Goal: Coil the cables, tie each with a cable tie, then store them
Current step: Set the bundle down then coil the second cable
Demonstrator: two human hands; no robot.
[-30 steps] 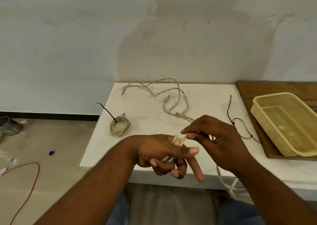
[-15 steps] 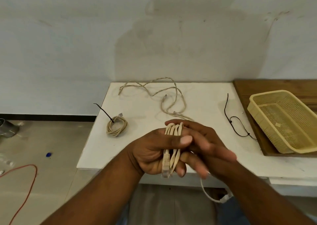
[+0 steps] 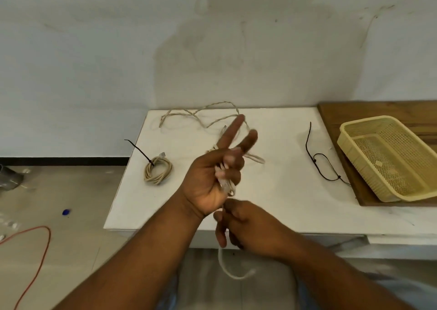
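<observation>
My left hand [image 3: 214, 175] is raised above the white table [image 3: 272, 205], two fingers stretched up, the others curled on loops of a beige cable [image 3: 227, 186]. Just below it my right hand [image 3: 243, 224] pinches the same cable, whose free end [image 3: 236, 274] hangs down past the table's front edge. A finished beige coil [image 3: 158, 172] bound with a black cable tie lies at the left of the table. A loose twisted beige cable [image 3: 201, 116] sprawls at the back. A black cable tie [image 3: 319, 165] lies at the right.
A yellow plastic basket [image 3: 387, 158] sits on a wooden board [image 3: 369, 111] at the table's right end. On the floor to the left lie a red wire [image 3: 35, 250] and a small blue object [image 3: 66, 212]. A wall stands behind the table.
My left hand has lifted and turned palm up with two fingers stretched out. My right hand has slid from beside the coil to below it, drawing the cable downward.
</observation>
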